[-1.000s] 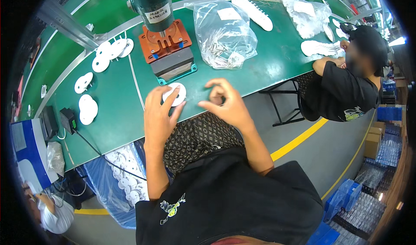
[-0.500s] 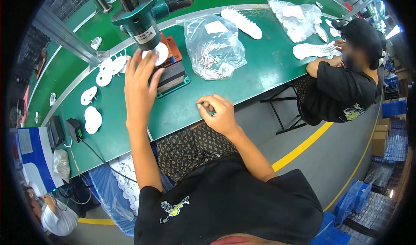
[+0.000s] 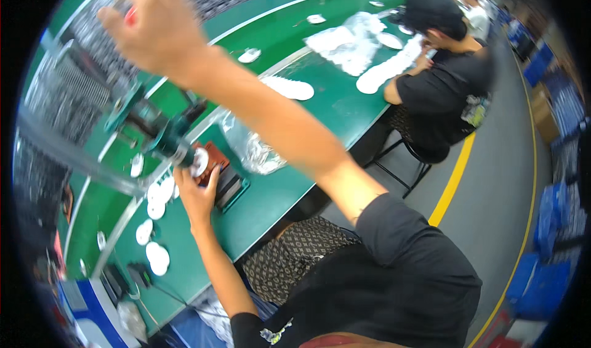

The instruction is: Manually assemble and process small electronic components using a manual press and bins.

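My right hand (image 3: 159, 31) is raised high at the upper left, its fingers closed round a handle whose red end (image 3: 130, 16) shows beside the thumb. Below it stands a green hand press (image 3: 169, 140) with a dark cylindrical ram. My left hand (image 3: 198, 195) is at the press, thumb and fingers closed on the edge of a white disc (image 3: 200, 162) under the ram. An orange-red block (image 3: 215, 156) lies beside the disc, on the press base (image 3: 233, 191). My right forearm hides part of the bench.
Several white discs with pins (image 3: 159, 191) lie left of the press. A clear bag of small parts (image 3: 255, 151) is to its right. Long white disc stacks (image 3: 385, 71) lie by a seated person (image 3: 440, 95) at the right. A curved green conveyor (image 3: 280, 24) runs behind the bench.
My right hand has gone from near the bench edge up to the red-ended handle. The left hand stays at the white disc. The whole view has turned and shifted.
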Tool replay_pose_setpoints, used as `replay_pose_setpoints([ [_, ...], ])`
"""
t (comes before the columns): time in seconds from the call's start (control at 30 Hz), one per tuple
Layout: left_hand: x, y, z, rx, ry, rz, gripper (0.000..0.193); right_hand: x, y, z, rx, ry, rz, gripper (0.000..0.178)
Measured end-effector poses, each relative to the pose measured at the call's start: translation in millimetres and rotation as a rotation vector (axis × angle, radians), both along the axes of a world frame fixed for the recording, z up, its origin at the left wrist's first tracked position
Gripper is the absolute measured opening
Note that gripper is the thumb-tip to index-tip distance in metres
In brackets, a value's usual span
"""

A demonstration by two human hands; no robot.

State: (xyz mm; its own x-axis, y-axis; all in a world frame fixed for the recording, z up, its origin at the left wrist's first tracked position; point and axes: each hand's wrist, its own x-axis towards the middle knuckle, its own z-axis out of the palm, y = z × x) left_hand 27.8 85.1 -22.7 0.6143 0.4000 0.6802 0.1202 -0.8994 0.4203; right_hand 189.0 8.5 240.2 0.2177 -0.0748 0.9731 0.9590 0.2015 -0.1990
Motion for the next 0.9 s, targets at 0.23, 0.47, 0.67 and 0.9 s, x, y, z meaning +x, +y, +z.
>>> replay_pose_setpoints([
  [0.23, -15, 14, -20, -0.294, -0.007, -0.063, 0.053, -55, -84, -54, 0.008, 0.032, 0.375, 0.025],
  [0.47, -13, 6, -13, -0.160, -0.025, -0.008, 0.060, -89, -127, -181, 0.138, 0.079, 0.586, 0.046],
  [0.67, -17, -3, -11, 0.078, -0.046, 0.105, 0.046, -65, -75, -73, 0.071, 0.251, 0.756, 0.034],
  [0.9, -75, -92, -18, -0.951, -0.430, -0.091, 0.028, -93, -125, -228, -0.636, -0.009, 0.242, 0.036],
])
